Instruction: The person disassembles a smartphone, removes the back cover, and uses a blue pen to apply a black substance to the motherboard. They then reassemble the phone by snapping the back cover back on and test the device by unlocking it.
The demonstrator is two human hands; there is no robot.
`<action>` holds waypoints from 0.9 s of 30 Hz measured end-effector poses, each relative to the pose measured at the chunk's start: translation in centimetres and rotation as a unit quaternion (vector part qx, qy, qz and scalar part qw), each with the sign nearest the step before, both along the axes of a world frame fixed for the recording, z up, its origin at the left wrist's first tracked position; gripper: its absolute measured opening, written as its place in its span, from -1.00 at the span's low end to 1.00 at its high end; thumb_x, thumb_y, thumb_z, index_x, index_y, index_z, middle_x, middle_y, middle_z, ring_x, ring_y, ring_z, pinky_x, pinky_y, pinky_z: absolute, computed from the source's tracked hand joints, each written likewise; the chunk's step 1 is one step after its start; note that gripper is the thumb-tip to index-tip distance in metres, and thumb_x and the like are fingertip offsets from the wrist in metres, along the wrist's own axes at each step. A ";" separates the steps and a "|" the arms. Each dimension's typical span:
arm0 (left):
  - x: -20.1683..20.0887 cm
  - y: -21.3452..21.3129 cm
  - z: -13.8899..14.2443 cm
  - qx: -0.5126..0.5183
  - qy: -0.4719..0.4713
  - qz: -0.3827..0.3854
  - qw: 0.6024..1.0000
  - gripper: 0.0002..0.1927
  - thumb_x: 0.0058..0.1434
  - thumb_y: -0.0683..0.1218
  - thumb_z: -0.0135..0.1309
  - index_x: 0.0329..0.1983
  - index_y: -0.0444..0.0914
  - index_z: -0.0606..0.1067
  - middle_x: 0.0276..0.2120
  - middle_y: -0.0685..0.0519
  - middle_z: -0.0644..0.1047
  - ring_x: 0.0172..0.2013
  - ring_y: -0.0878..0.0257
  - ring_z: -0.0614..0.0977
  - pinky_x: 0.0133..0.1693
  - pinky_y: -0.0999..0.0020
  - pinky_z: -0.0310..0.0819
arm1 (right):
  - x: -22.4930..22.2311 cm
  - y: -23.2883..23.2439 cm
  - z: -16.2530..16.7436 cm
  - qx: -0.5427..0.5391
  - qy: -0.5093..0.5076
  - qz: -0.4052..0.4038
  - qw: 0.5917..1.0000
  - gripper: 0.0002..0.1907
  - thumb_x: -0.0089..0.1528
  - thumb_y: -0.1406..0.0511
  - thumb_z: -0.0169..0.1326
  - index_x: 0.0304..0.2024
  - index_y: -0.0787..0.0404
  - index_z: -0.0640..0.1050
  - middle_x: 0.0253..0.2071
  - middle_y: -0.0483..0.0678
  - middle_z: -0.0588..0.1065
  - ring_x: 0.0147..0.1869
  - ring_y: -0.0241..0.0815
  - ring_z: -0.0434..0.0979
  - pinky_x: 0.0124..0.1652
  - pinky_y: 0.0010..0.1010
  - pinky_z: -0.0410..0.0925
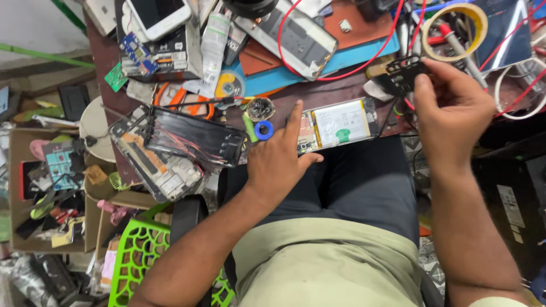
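Far left of both grips, a cracked black screen panel (pixel 190 136) lay across a bare phone frame (pixel 156 165) on the desk (pixel 318 94), already separated and set aside. Left hand (pixel 278 162): fingers spread, grip apart, index finger pressed down on the near end of the opened phone (pixel 338 124), holding nothing. A blue ring (pixel 263 130) sat just left of that fingertip. The phone lay at the desk edge between the two hands, back cover off, white battery (pixel 341 122) exposed and seated. Right hand (pixel 452 108): grip clamped on a small black perforated cover plate (pixel 405 73), lifted clear, up and right of the phone. A tape roll (pixel 455 31) lay just beyond that grip. Judgement: opening and inner-plate removal looked done; battery and board work remained, as did reassembly.
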State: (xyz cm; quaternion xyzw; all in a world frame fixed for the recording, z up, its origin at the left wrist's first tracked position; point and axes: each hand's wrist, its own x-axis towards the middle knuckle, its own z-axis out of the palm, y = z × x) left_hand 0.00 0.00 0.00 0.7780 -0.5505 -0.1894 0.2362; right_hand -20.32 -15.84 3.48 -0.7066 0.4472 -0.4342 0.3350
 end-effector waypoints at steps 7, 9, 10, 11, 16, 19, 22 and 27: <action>-2.3 2.6 3.4 0.003 0.016 -0.018 1.000 -0.33 0.09 0.31 0.27 0.12 -0.19 0.52 -0.35 -0.08 0.63 -0.37 -0.09 0.68 -0.35 0.03 0.54 | -3.2 4.5 -2.4 0.313 -0.189 0.079 0.927 -0.64 0.30 0.54 0.18 0.15 0.35 0.52 -0.04 -0.14 0.55 -0.02 -0.41 0.53 0.01 -0.59 0.40; -3.0 3.0 3.3 -0.027 0.070 -0.019 0.997 -0.53 0.26 0.23 0.18 0.03 -0.18 0.60 -0.29 -0.06 0.65 -0.33 -0.05 0.69 -0.32 0.07 0.55 | -3.0 5.4 -2.9 0.367 -0.117 0.126 0.914 -0.50 0.20 0.54 0.21 0.20 0.29 0.50 -0.05 -0.15 0.52 -0.04 -0.41 0.49 -0.08 -0.60 0.37; -3.4 3.0 3.0 -0.066 0.111 -0.013 0.992 -0.60 0.33 0.17 0.13 0.02 -0.19 0.60 -0.25 -0.06 0.66 -0.30 -0.03 0.70 -0.30 0.10 0.56 | -3.1 5.5 -3.0 0.381 -0.051 0.170 0.907 -0.43 0.16 0.55 0.24 0.23 0.26 0.51 -0.09 -0.13 0.50 -0.07 -0.40 0.47 -0.13 -0.58 0.36; -3.9 3.0 2.8 -0.104 0.152 -0.006 0.983 -0.66 0.41 0.10 0.07 0.02 -0.21 0.61 -0.21 -0.05 0.66 -0.27 -0.01 0.70 -0.28 0.12 0.56 | -3.1 5.7 -3.0 0.394 0.015 0.213 0.894 -0.36 0.12 0.56 0.27 0.26 0.23 0.51 -0.14 -0.11 0.49 -0.10 -0.38 0.45 -0.19 -0.56 0.35; -4.9 1.3 -1.0 0.042 0.514 0.051 0.855 -0.67 0.26 0.00 0.21 -0.10 -0.35 0.57 -0.46 0.00 0.64 -0.52 0.29 0.66 -0.48 0.35 0.56 | -2.1 5.5 -3.2 0.408 0.026 0.284 0.867 -0.39 0.17 0.49 0.21 0.29 0.19 0.47 -0.09 -0.12 0.55 -0.04 -0.40 0.51 -0.10 -0.56 0.41; -4.7 1.2 -2.6 0.055 0.601 0.081 0.793 -0.74 0.23 -0.09 0.23 -0.14 -0.39 0.55 -0.47 0.05 0.62 -0.54 0.36 0.65 -0.52 0.44 0.56 | -2.1 5.5 -2.8 0.397 0.013 0.310 0.864 -0.38 0.18 0.47 0.19 0.31 0.20 0.44 -0.04 -0.13 0.56 -0.02 -0.42 0.51 -0.08 -0.57 0.42; -4.9 1.4 -3.3 0.030 0.572 0.069 0.817 -0.78 0.25 -0.11 0.24 -0.21 -0.39 0.56 -0.49 0.06 0.62 -0.54 0.39 0.64 -0.52 0.48 0.53 | -2.5 5.2 -2.5 0.329 0.054 0.295 0.895 -0.31 0.12 0.49 0.26 0.32 0.22 0.43 -0.06 -0.10 0.57 -0.11 -0.45 0.48 -0.18 -0.60 0.42; -5.1 1.6 -2.7 0.037 0.523 0.040 0.851 -0.78 0.27 -0.09 0.24 -0.30 -0.36 0.53 -0.52 0.06 0.60 -0.55 0.42 0.64 -0.53 0.51 0.53 | -2.7 4.3 -2.5 0.264 0.076 0.255 0.927 -0.31 0.08 0.53 0.31 0.28 0.27 0.48 -0.11 0.00 0.61 -0.33 -0.47 0.43 -0.34 -0.62 0.36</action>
